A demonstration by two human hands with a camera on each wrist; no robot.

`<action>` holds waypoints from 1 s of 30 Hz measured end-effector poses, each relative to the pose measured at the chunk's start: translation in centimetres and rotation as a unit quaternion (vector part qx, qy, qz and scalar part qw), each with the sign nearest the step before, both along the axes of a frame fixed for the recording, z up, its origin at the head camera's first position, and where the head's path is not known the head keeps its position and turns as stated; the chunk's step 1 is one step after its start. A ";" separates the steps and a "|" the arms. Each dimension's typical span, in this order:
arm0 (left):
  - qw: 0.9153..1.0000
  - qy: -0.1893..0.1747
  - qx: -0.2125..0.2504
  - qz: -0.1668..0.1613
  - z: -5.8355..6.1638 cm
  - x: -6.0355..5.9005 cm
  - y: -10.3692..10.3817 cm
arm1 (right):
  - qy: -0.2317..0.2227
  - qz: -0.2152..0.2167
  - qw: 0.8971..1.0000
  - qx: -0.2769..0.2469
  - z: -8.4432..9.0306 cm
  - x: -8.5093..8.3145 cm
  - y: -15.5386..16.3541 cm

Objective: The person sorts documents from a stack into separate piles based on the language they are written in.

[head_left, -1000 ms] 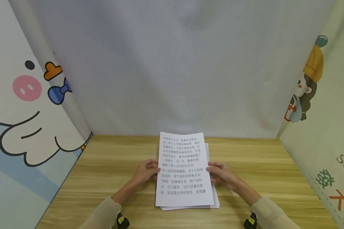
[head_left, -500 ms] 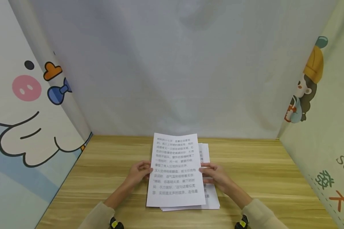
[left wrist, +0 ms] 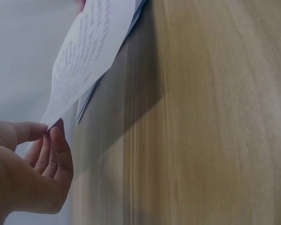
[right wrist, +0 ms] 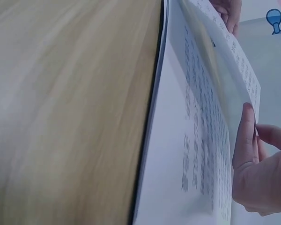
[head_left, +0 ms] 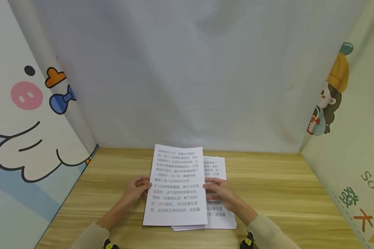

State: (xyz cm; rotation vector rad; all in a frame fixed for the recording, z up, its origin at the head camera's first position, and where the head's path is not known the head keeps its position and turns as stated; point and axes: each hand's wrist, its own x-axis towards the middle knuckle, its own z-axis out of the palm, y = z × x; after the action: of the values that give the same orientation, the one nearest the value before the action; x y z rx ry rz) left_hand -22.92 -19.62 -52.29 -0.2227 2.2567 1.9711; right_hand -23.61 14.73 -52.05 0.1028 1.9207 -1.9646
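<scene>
A white sheet of paper [head_left: 176, 190] printed with Chinese text is held up between both hands. My left hand [head_left: 136, 190] pinches its left edge, thumb on the printed face and fingers behind, as the left wrist view also shows. At the right edge, my right hand [head_left: 221, 193] pinches it the same way. Below and to the right lies a stack of printed sheets [head_left: 219, 221], partly covered by the raised one. In the right wrist view a gap separates the lifted sheet [right wrist: 246, 70] from the stack [right wrist: 178, 154].
The wooden table [head_left: 268, 193] reaches back to a pale grey curtain [head_left: 187, 76]. Cartoon-printed panels stand on the left [head_left: 25, 138] and right [head_left: 346, 155] sides. A dark device with a yellow mark is worn at each wrist.
Both hands have carried the held sheet leftward, off its place over the stack. More of the printed text on the stack's right side now shows. The stack has stayed put.
</scene>
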 end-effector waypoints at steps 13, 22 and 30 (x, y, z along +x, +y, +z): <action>0.997 -0.018 -0.079 0.009 1.0 1.0 -6.1 | -0.006 0.036 0.998 -0.047 -0.1 -0.3 -6.8; 0.992 -0.022 -0.114 0.041 1.2 0.6 -9.8 | -0.021 0.050 0.996 -0.077 0.2 -0.6 -10.3; 0.990 -0.024 -0.132 0.052 1.1 0.8 -11.4 | -0.029 0.050 0.995 -0.083 -0.2 -1.2 -12.5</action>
State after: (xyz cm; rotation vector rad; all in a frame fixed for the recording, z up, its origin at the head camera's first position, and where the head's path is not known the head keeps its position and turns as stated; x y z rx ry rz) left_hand -22.10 -31.06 -51.15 -0.4186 2.5169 1.6855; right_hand -24.82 2.21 -52.28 0.0190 1.6864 -2.0213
